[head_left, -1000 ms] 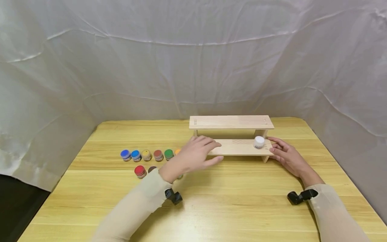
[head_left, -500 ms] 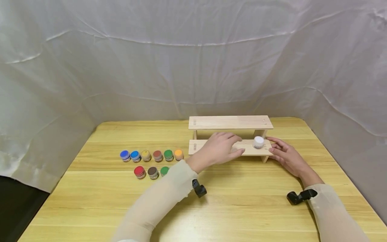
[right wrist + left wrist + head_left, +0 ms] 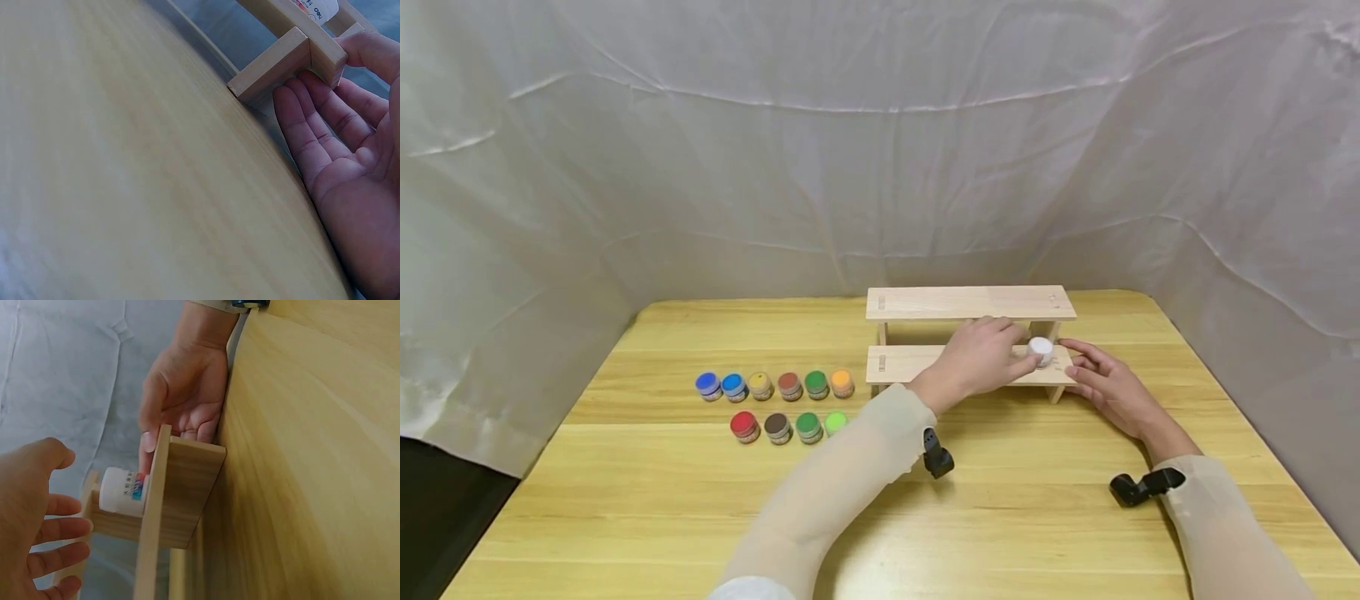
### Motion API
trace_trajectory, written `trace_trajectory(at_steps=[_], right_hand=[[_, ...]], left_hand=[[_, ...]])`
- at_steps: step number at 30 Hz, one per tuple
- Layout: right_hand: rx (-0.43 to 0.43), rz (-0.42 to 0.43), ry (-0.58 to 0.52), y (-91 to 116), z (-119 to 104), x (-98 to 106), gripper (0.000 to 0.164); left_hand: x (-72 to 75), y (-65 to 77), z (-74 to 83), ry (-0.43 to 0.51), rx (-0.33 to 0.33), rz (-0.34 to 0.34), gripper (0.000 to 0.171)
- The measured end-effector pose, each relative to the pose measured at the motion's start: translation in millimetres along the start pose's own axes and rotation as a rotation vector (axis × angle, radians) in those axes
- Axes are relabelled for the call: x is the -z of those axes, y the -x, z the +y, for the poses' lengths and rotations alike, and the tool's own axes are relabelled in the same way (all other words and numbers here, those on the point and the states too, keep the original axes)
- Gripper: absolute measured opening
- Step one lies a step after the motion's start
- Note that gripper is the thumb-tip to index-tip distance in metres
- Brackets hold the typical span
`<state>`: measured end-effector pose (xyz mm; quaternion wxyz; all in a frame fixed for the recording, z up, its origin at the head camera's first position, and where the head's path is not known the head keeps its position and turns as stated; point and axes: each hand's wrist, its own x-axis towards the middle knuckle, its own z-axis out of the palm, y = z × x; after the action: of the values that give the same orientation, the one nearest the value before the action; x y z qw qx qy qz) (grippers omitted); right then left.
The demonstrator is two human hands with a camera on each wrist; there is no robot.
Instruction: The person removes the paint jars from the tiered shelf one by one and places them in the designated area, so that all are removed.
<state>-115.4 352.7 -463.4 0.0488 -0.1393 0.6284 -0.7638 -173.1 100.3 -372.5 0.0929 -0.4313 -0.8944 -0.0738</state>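
Note:
A small white-lidded paint jar [image 3: 1041, 347] stands upright on the lower board of a two-tier wooden rack [image 3: 970, 302], near its right end. My left hand [image 3: 979, 354] is beside the jar, thumb and fingers spread on its near and left sides. In the left wrist view a gap shows between the left fingers [image 3: 62, 530] and the jar. With my right hand [image 3: 1111, 387] I hold the rack's right end. Its thumb lies at the lower board's edge, and its fingers [image 3: 328, 115] reach under the board and against the support.
Several paint jars with coloured lids stand in two rows left of the rack, among them a red-lidded jar [image 3: 745, 425] and an orange-lidded jar [image 3: 842, 382]. Grey fabric [image 3: 880, 192] hangs behind the wooden table [image 3: 625, 500].
My left hand has moved right along the lower board up to the white-lidded jar, uncovering the jars at left. My right hand stays at the rack's end.

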Motion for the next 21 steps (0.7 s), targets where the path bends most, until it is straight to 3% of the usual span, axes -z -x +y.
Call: trace_trajectory(at_steps=[13,21], right_hand=[[0.002,0.005,0.007,1,-2,-1,0.054],[-0.001,-0.003,0.010,0,-2,-1,0.055]], left_hand=[[-16.1,-22.9,17.6,-0.047,0.021,-0.035,0.049],[-22.4,-28.1,21.6,-0.053,0.021,-0.026,0.042]])
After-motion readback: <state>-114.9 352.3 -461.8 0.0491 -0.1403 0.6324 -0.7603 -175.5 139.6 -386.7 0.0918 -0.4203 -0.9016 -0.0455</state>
